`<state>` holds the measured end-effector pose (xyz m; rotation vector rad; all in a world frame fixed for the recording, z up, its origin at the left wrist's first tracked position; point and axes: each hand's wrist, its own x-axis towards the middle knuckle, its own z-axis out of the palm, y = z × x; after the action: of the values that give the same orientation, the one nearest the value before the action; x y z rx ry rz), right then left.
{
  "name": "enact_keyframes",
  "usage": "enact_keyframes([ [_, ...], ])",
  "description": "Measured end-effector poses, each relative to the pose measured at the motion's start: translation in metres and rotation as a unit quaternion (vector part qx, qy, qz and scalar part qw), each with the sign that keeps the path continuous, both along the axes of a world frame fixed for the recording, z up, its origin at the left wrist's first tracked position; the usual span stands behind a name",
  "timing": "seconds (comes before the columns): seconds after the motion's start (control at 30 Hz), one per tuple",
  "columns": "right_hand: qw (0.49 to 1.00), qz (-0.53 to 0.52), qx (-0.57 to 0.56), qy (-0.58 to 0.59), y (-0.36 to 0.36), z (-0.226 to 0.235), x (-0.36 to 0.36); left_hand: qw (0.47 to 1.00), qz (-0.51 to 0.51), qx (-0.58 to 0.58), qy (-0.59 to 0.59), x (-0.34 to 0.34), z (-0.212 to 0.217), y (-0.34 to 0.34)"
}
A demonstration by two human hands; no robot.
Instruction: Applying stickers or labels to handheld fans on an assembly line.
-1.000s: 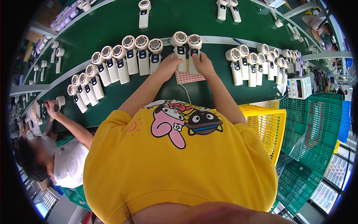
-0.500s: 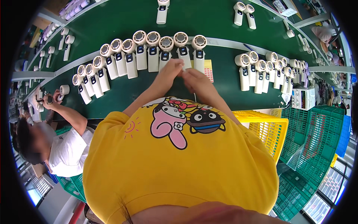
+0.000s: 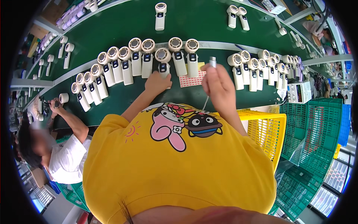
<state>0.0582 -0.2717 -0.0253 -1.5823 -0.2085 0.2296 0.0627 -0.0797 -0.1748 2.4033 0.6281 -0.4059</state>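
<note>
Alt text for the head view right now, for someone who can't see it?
A person's right hand holds up a cable plug while the left hand grips a cream handheld fan. More fans line a green bench, with a red-marked sheet between the hands.

Coloured in cream on the handheld fans (image 3: 127, 76), with black on their panels (image 3: 192, 59); in dark green on the surface (image 3: 125, 93). Patterned with rows of red marks on the pale sheet (image 3: 190, 82). Whitish on the plug (image 3: 213, 62). Yellow on the crate (image 3: 276, 117), and on the shirt (image 3: 179, 175) with pink and black figures (image 3: 164, 128).
</note>
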Motion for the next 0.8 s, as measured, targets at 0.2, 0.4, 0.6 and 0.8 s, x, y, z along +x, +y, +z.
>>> enact_keyframes([
  [0.2,0.992,-0.003,-0.033,0.123,0.013,-0.066,0.031,0.980,0.070,-0.187,-0.024,-0.038,0.008,-0.006],
  [0.4,0.998,0.059,0.028,-0.023,0.023,-0.068,0.058,0.931,0.056,-0.352,-0.078,-0.054,0.089,-0.001],
  [0.6,0.980,0.132,-0.003,-0.147,0.025,-0.036,0.063,0.901,0.071,-0.415,-0.106,-0.066,0.130,0.003],
  [0.8,0.876,0.186,0.334,0.294,0.038,-0.023,0.044,0.902,-0.136,-0.337,-0.231,-0.071,0.134,0.019],
])
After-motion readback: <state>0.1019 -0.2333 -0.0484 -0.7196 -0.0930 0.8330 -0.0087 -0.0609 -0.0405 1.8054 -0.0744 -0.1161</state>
